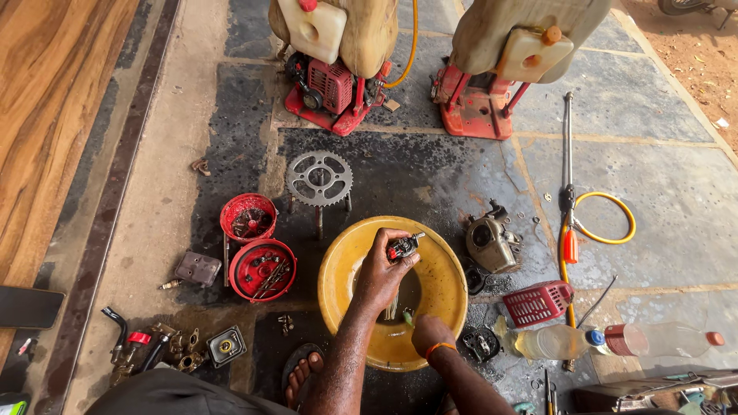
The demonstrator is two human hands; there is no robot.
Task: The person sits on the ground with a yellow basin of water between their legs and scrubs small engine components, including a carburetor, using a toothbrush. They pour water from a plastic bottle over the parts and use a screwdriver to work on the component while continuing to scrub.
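Above left fingers [393,247]: small part [403,246] pinched there; beyond the basin [446,296] rim, the sprocket [320,179] stands on legs, bare floor [430,173] past it.
Left of fingers: two red covers [261,269] close to the basin, grey plate [197,268] further out.
Right of fingers: open basin, then the carburettor body [490,244] just beside the rim.
Below fingers: right hand [430,334] low in the basin; brush bristles between.
Right of right hand: black part [480,343], red grille [538,302], bottles [615,340] crowd the floor.
Far side: two sprayers [334,61] block it.
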